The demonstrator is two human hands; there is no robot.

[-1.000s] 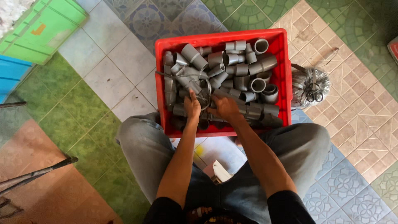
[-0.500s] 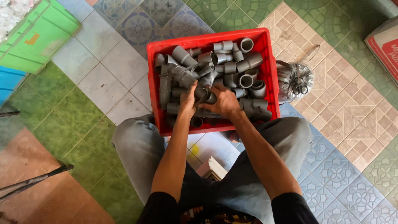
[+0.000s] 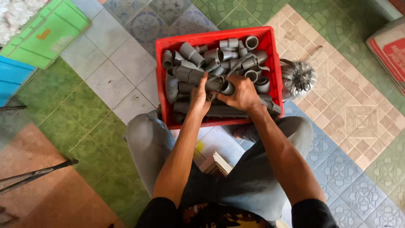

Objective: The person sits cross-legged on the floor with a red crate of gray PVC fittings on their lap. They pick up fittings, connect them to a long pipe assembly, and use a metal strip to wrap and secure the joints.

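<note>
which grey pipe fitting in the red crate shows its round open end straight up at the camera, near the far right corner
The short grey coupling by the red crate's far right corner: its round mouth faces up, while neighbours lie sideways.

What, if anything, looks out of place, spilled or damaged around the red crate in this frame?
Nothing stands out. The grey plastic pipe fittings lie loosely heaped, but all inside the red plastic crate; none shows on the patterned tile floor. Both hands, left hand and right hand, are in the pile, on fittings.
</note>
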